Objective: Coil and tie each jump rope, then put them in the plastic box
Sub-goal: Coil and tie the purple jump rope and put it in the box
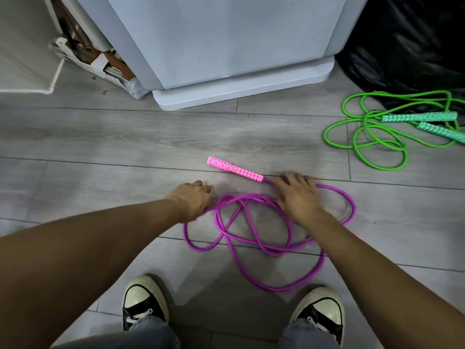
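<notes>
The purple jump rope (251,230) lies in loose, tangled loops on the grey floor (100,152), just ahead of your shoes. Your left hand (193,201) is closed on its left loop; your right hand (297,195) rests spread, fingers open, over the cord beside the pink handle (235,169). Well right of it sprawls the green jump rope (382,129).

loose rope (251,238) between 2 shoes (143,301), second rope (372,129) far right

Both hands, left hand (195,201) and right hand (297,195), touch the purple rope (241,238) on the floor (100,147).
</notes>
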A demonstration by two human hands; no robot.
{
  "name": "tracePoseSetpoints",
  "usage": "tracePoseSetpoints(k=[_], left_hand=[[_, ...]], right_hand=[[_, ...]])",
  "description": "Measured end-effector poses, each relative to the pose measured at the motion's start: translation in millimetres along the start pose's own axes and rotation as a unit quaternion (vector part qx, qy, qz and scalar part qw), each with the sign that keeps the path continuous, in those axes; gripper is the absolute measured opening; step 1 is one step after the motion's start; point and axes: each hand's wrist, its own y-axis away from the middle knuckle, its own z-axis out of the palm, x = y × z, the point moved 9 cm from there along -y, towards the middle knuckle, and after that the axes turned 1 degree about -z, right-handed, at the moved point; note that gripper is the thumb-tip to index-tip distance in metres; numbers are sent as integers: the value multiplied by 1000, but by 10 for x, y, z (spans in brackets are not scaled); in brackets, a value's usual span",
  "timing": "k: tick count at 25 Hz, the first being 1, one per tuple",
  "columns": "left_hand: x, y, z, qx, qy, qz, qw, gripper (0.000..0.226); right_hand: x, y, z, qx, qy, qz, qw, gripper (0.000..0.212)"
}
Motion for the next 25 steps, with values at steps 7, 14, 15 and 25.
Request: tracePoseSetpoints(k=[7, 14, 15, 25], left_hand=[[-68, 140, 24, -77, 75, -61, 992, 39], [112, 858, -1811, 265, 305, -7, 915, 39], [111, 1048, -1994, 287, 363, -4, 886, 26], [-367, 3002, -2700, 435, 569, -29, 697, 20]], right_hand=[[-32, -70, -391, -38, -191, 30, 980, 12], [-572, -150, -2157, -22, -415, -8, 910, 10], [-656, -129, -2431, -15, -408, -18, 913, 12], [-1500, 491, -4440, 21, -346, -80, 935, 21]])
